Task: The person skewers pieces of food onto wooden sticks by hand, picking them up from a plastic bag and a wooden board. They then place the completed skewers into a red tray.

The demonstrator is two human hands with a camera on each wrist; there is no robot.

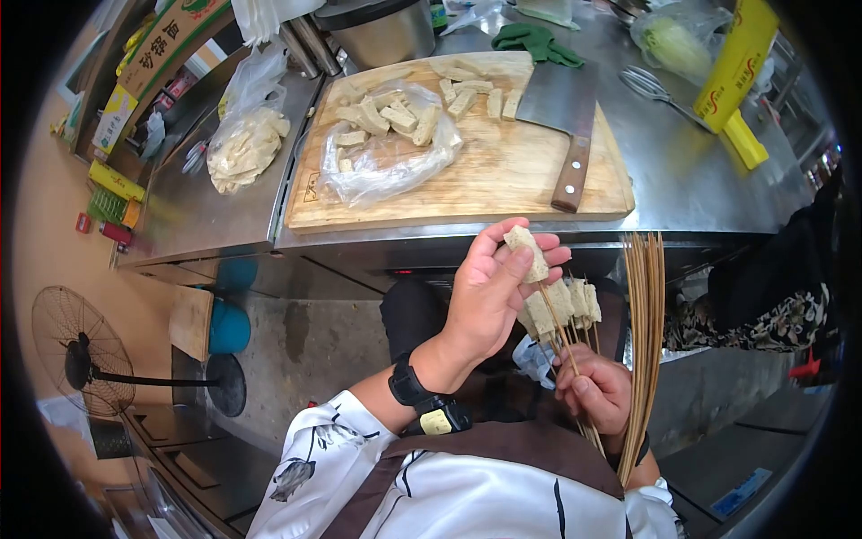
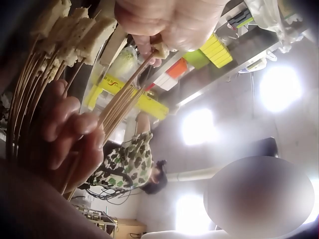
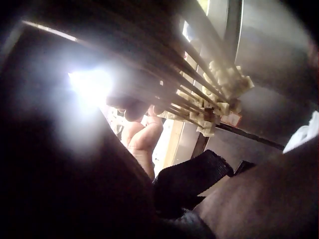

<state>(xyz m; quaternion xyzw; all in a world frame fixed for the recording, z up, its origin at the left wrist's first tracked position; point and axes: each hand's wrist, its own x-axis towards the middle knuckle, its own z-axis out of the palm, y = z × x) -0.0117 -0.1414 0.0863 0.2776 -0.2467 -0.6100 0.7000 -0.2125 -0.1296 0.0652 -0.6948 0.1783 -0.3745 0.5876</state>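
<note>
In the head view my left hand (image 1: 489, 296) holds a pale, porous tofu piece (image 1: 528, 254) between thumb and fingers, over my lap. A thin bamboo skewer (image 1: 557, 314) runs from the lower end of that piece down to my right hand (image 1: 595, 391), whose fingers curl round it. Several loaded tofu skewers (image 1: 561, 305) fan out just above the right hand, their sticks leading down to it. In the left wrist view the right hand (image 2: 75, 134) grips sticks beside these skewers. A tall bundle of bare bamboo skewers (image 1: 643, 350) stands along the right forearm.
On the steel counter lies a wooden cutting board (image 1: 512, 193) with a plastic bag of tofu strips (image 1: 386, 135), loose strips and a cleaver (image 1: 566, 117). A whisk (image 1: 655, 90) and a yellow box (image 1: 736, 72) are at right. A fan (image 1: 81, 350) stands at left.
</note>
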